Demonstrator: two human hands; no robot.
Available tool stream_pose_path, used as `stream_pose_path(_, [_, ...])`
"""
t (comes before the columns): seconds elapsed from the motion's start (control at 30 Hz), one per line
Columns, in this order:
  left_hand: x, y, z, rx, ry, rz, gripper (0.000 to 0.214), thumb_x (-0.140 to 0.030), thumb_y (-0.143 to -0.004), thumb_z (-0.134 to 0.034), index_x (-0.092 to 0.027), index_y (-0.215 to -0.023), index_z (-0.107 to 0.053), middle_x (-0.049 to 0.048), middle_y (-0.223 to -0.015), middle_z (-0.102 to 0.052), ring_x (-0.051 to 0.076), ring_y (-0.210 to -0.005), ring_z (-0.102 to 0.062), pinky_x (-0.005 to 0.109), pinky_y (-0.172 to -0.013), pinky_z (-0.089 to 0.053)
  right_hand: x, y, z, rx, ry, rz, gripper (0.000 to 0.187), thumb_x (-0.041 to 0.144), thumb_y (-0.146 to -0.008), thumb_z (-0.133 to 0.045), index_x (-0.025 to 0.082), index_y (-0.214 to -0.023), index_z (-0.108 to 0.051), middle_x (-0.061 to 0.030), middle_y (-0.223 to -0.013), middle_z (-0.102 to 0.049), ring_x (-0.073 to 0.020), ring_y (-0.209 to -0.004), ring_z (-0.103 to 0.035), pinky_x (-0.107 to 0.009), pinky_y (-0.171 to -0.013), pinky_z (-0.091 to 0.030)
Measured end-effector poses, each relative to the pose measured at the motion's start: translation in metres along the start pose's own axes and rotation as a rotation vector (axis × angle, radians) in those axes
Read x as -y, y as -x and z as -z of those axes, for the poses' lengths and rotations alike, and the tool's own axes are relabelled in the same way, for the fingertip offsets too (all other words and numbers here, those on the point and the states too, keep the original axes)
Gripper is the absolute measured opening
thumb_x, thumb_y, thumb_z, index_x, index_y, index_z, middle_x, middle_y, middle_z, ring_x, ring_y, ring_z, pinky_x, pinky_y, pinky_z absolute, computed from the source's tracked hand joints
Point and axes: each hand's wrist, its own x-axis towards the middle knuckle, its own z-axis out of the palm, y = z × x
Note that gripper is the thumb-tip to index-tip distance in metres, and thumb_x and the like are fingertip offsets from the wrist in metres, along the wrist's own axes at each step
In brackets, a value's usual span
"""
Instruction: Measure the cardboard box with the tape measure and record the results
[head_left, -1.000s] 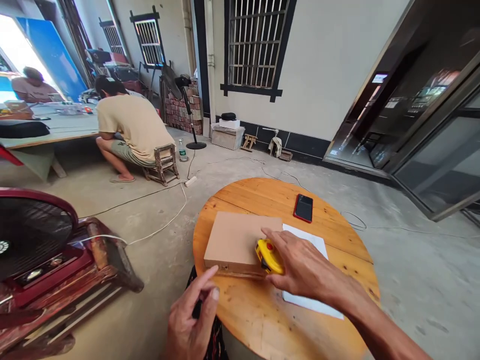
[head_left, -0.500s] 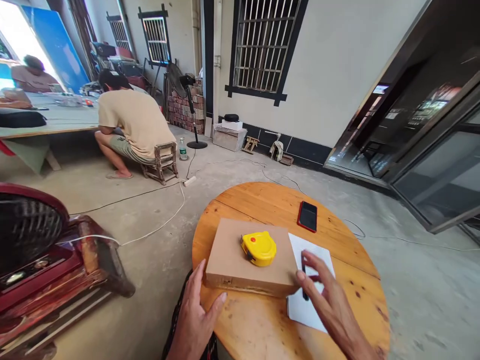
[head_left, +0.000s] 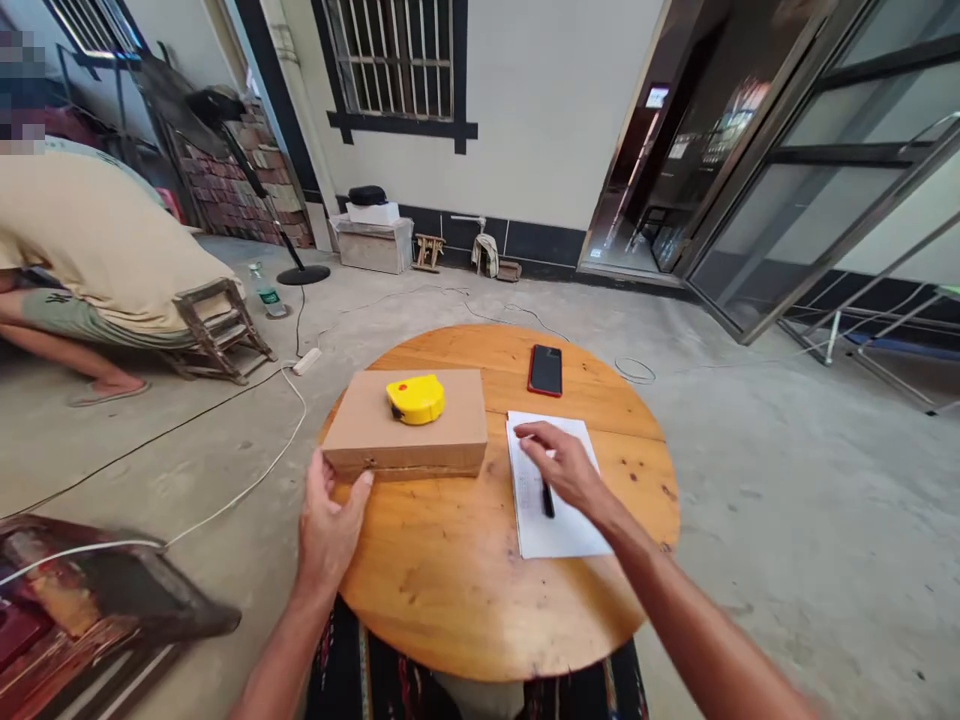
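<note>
A closed brown cardboard box (head_left: pixel 450 425) lies on the round wooden table (head_left: pixel 435 590), with a yellow tape measure (head_left: pixel 421 400) on top. My left hand (head_left: pixel 326 515) grips the box's near left corner, thumb against the front face and fingers around the left side. To the right of the box are white sheets of paper (head_left: pixel 570 540) with some print on them. A black pen (head_left: pixel 548 500) rests on the sheets, partly covered by my right hand (head_left: pixel 562 462). That hand hovers over the paper, fingers loosely apart, holding nothing.
A phone (head_left: pixel 546 370) with a red edge lies at the table's far side. At left, a person (head_left: pixel 97 240) sits on a small chair (head_left: pixel 221 325) near a bottle (head_left: pixel 266 290) and a standing fan (head_left: pixel 300 272). Cables (head_left: pixel 247 500) cross the floor.
The view has swung right. The box, with the tape measure on it, has shifted left, away from the paper. My left hand has come onto its corner; my right hand has moved over the sheets.
</note>
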Motion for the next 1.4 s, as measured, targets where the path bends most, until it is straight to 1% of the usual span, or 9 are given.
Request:
stream_pose_path(0.17, [-0.002, 0.081, 0.011, -0.056, -0.269, -0.054, 0.059, -0.044, -0.086, -0.058, -0.021, -0.138, -0.046, 0.0121, -0.136, -0.053, 0.031, -0.125, -0.051, 0.051, -0.107, -0.040, -0.049, 0.034, 0.026, 0.179, 0.264, 0.095, 0.036, 0.008, -0.088, -0.044, 0.020, -0.113, -0.066, -0.0128, -0.116, -0.065, -0.0227, -0.081, -0.066, -0.034, -0.069, -0.050])
stream_pose_path(0.4, [-0.029, 0.159, -0.019, 0.296, -0.276, -0.551, 0.032, -0.018, -0.090, -0.051, -0.022, -0.122, -0.057, 0.0080, -0.119, -0.062, 0.022, -0.111, -0.058, 0.038, -0.095, -0.048, -0.059, 0.027, 0.018, 0.383, 0.493, 0.520, 0.014, 0.010, -0.088, -0.053, 0.018, -0.090, -0.064, -0.0101, -0.111, -0.065, -0.0175, -0.074, -0.061, -0.032, -0.069, -0.047])
stream_pose_path(0.5, [-0.040, 0.161, -0.029, 0.337, -0.258, -0.615, 0.027, -0.013, -0.089, -0.050, -0.021, -0.112, -0.062, 0.0078, -0.114, -0.064, 0.022, -0.109, -0.059, 0.037, -0.093, -0.048, -0.055, 0.028, 0.038, 0.283, 0.466, 0.478, 0.013, 0.011, -0.088, -0.051, 0.018, -0.088, -0.063, -0.0065, -0.087, -0.067, -0.0164, -0.065, -0.059, -0.031, -0.065, -0.047])
stream_pose_path(0.6, [-0.048, 0.161, -0.036, 0.376, -0.237, -0.622, 0.026, -0.010, -0.088, -0.050, -0.021, -0.107, -0.063, 0.0076, -0.110, -0.065, 0.022, -0.106, -0.059, 0.037, -0.091, -0.049, -0.039, 0.048, 0.068, -0.051, 0.323, 0.273, 0.024, 0.013, -0.095, -0.038, 0.016, -0.102, -0.061, -0.0091, -0.091, -0.067, -0.0188, -0.075, -0.063, -0.032, -0.068, -0.048])
stream_pose_path(0.67, [-0.053, 0.161, -0.043, 0.402, -0.226, -0.608, 0.027, -0.008, -0.087, -0.049, -0.021, -0.106, -0.064, 0.0075, -0.108, -0.065, 0.021, -0.103, -0.060, 0.037, -0.089, -0.050, -0.026, 0.069, 0.082, -0.438, -0.129, 0.042, 0.017, 0.023, -0.095, -0.048, 0.020, -0.104, -0.062, -0.0060, -0.091, -0.067, -0.0189, -0.076, -0.065, -0.033, -0.069, -0.050])
stream_pose_path(0.77, [-0.059, 0.162, -0.057, 0.459, -0.226, -0.606, 0.032, -0.005, -0.087, -0.046, -0.021, -0.109, -0.063, 0.0081, -0.109, -0.064, 0.022, -0.103, -0.059, 0.039, -0.090, -0.051, -0.015, 0.108, 0.078, -0.645, -0.694, -0.133, 0.026, 0.039, -0.095, -0.049, 0.023, -0.107, -0.066, -0.0073, -0.097, -0.067, -0.0181, -0.065, -0.063, -0.034, -0.058, -0.048])
stream_pose_path(1.0, [-0.062, 0.152, -0.087, 0.500, -0.276, -0.630, 0.033, -0.006, -0.089, -0.047, -0.021, -0.116, -0.059, 0.0095, -0.115, -0.059, 0.022, -0.106, -0.057, 0.039, -0.092, -0.050, -0.032, 0.178, 0.028, -0.734, -1.000, -0.514, 0.038, 0.054, -0.091, -0.053, 0.020, -0.090, -0.071, 0.0022, -0.050, -0.051, -0.0120, -0.039, -0.045, -0.026, -0.039, -0.033])
stream_pose_path(1.13, [-0.061, 0.144, -0.095, 0.472, -0.307, -0.602, 0.038, -0.011, -0.088, -0.053, -0.020, -0.124, -0.054, 0.0111, -0.117, -0.056, 0.024, -0.109, -0.056, 0.040, -0.094, -0.050, -0.048, 0.170, 0.036, -0.834, -0.836, -0.485, 0.026, 0.041, -0.085, -0.067, 0.020, -0.100, -0.068, -0.0062, -0.085, -0.073, -0.0226, -0.075, -0.070, -0.039, -0.073, -0.053])
stream_pose_path(1.4, [-0.053, 0.141, -0.103, 0.534, -0.341, -0.567, 0.054, -0.015, -0.090, -0.054, -0.024, -0.140, -0.039, 0.0124, -0.138, -0.046, 0.025, -0.122, -0.052, 0.045, -0.102, -0.047, -0.083, 0.129, 0.018, -0.504, -0.658, -0.443, 0.037, 0.049, -0.091, -0.057, 0.023, -0.117, -0.062, -0.0090, -0.118, -0.069, -0.0258, -0.119, -0.058, -0.047, -0.109, -0.036])
